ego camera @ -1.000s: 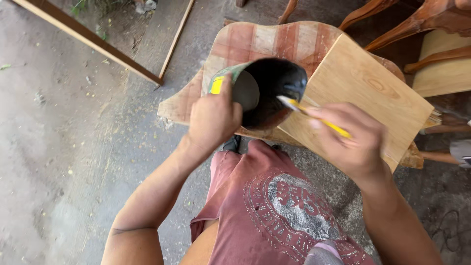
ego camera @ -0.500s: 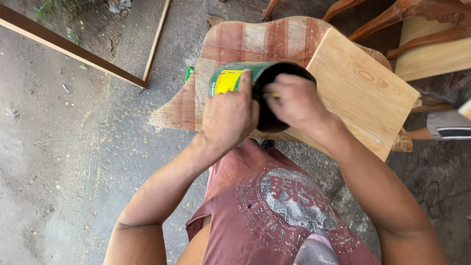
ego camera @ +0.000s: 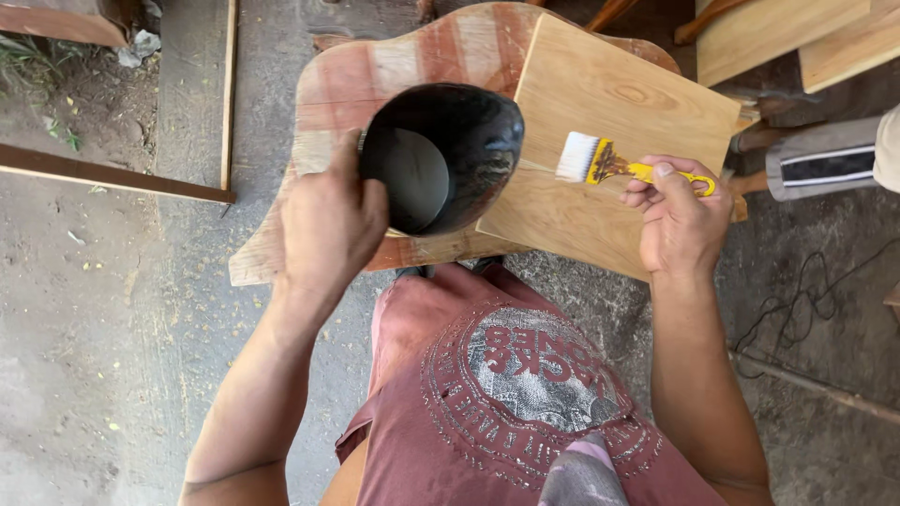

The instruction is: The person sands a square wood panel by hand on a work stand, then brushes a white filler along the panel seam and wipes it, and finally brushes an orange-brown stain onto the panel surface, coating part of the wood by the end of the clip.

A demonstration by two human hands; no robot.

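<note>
Paintbrush (ego camera: pixel 619 167), yellow-handled and pinched in the right hand (ego camera: pixel 677 220), hovers over the bare pale wooden board (ego camera: pixel 619 103), apparently uncoated yet, while the left hand (ego camera: pixel 330 225) grips the tilted black container (ego camera: pixel 441 155) of pale liquid.

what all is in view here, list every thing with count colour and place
can: one, black inside with pale liquid, tilted over the board, in the left hand
paintbrush: one, yellow handle, white bristles, on the light panel
light wood panel: one, tan, right of the can
striped board: one, reddish and pale, under the can
wood strips: two, brown, on the ground at left
cable: one, dark, ground at right
left hand: grips the can
right hand: holds the paintbrush
</note>
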